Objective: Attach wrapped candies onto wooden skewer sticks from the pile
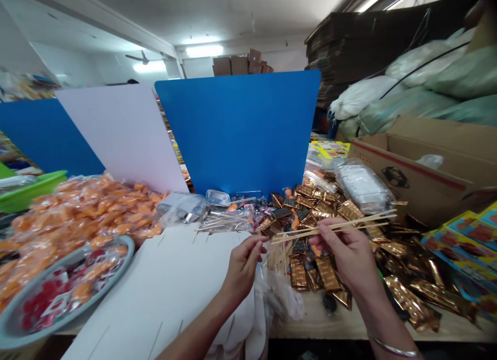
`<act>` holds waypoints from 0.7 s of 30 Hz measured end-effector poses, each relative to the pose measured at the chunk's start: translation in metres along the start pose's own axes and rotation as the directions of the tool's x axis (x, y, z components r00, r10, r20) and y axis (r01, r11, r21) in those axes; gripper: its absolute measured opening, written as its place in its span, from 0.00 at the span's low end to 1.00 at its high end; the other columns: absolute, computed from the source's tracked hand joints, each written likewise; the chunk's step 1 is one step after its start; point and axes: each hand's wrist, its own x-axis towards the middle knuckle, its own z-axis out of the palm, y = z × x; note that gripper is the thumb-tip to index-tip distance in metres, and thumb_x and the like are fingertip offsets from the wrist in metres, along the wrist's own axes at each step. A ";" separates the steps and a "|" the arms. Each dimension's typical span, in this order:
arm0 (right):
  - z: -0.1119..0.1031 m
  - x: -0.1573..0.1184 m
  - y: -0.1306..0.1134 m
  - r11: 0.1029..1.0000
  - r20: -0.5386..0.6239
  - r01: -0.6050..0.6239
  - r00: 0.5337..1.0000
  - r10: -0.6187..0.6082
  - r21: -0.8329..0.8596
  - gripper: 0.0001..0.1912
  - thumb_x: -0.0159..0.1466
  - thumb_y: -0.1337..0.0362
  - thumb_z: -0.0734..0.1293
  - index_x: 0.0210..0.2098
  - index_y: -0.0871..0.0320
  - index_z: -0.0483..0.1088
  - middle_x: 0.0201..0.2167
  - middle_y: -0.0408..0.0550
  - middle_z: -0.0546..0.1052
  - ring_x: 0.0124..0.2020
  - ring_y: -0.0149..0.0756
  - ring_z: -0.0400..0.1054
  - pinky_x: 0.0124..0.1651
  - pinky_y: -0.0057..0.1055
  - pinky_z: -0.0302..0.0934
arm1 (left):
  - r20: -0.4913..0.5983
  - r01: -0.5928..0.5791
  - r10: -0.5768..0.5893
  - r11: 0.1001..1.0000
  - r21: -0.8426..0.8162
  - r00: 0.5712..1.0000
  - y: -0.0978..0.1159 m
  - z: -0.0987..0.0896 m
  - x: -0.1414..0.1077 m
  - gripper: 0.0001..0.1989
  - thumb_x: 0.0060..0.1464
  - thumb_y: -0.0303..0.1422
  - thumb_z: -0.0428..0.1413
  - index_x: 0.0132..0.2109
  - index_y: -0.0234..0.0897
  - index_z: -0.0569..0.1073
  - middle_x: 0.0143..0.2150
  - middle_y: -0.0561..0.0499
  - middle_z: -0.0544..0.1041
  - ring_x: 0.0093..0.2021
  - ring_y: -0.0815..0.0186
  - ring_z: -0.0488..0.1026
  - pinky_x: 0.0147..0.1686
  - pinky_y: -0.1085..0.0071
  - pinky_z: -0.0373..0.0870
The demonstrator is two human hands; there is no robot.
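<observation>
Several thin wooden sticks [361, 221] are pinched in my right hand [344, 246], their ends spread to both sides of the fingers. My left hand [245, 261] has its thumb and fingertips pressed together close to the left ends of the sticks; whatever it may hold is too small to make out. Below, between the hands, more sticks [280, 256] lie in a bundle. White card sheets [174, 282] with slits are stacked under my left forearm. Gold-wrapped packets [328, 273] are heaped beneath and around my right hand.
Orange items in clear bags [97, 199] are piled at left, behind a grey-blue basin [130, 249] of red and orange packets. Blue [240, 132] and white [128, 137] boards stand behind. A cardboard box [411, 168] and yellow-blue boxes [462, 241] are at right.
</observation>
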 end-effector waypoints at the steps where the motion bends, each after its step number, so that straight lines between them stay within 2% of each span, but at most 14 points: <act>1: 0.000 0.000 0.000 1.000 0.002 0.004 1.000 -0.004 0.006 0.14 0.57 0.54 0.71 0.36 0.58 0.72 0.24 0.46 0.76 0.25 0.36 0.73 0.25 0.27 0.67 | -0.001 0.004 -0.004 1.000 0.003 1.000 -0.001 0.000 0.000 0.13 0.56 0.38 0.53 0.41 0.35 0.77 0.28 0.51 0.73 0.27 0.68 0.67 0.29 0.73 0.65; 9: -0.001 0.007 0.006 1.000 -0.001 -0.025 1.000 0.025 0.015 0.13 0.56 0.54 0.71 0.33 0.58 0.73 0.25 0.44 0.76 0.24 0.32 0.70 0.24 0.25 0.64 | 0.018 0.009 -0.009 1.000 0.000 1.000 0.000 0.000 0.001 0.14 0.56 0.38 0.52 0.42 0.34 0.77 0.27 0.51 0.73 0.26 0.69 0.67 0.29 0.73 0.66; 14: -0.006 0.008 0.008 0.996 -0.073 0.091 0.993 -0.091 0.003 0.11 0.58 0.56 0.70 0.34 0.57 0.74 0.25 0.43 0.75 0.24 0.30 0.69 0.27 0.25 0.65 | 0.024 0.024 -0.024 1.000 0.006 0.999 0.001 -0.001 -0.001 0.14 0.56 0.38 0.52 0.42 0.34 0.77 0.27 0.51 0.73 0.26 0.69 0.67 0.29 0.73 0.66; 18: -0.005 0.005 0.002 0.991 0.034 0.112 0.993 -0.109 -0.073 0.11 0.59 0.56 0.69 0.32 0.58 0.74 0.26 0.44 0.75 0.25 0.31 0.69 0.27 0.26 0.64 | 0.026 0.015 -0.015 1.000 0.009 1.000 0.000 -0.001 -0.001 0.14 0.56 0.37 0.52 0.42 0.34 0.77 0.28 0.51 0.73 0.26 0.68 0.67 0.29 0.73 0.66; 21: -0.005 0.005 0.001 0.990 0.035 0.109 0.994 -0.106 -0.091 0.11 0.60 0.55 0.68 0.31 0.57 0.73 0.26 0.44 0.75 0.24 0.31 0.68 0.26 0.26 0.64 | 0.025 0.016 -0.016 1.000 0.008 1.000 -0.001 -0.002 -0.001 0.14 0.56 0.38 0.52 0.42 0.34 0.77 0.28 0.51 0.73 0.26 0.68 0.67 0.29 0.73 0.66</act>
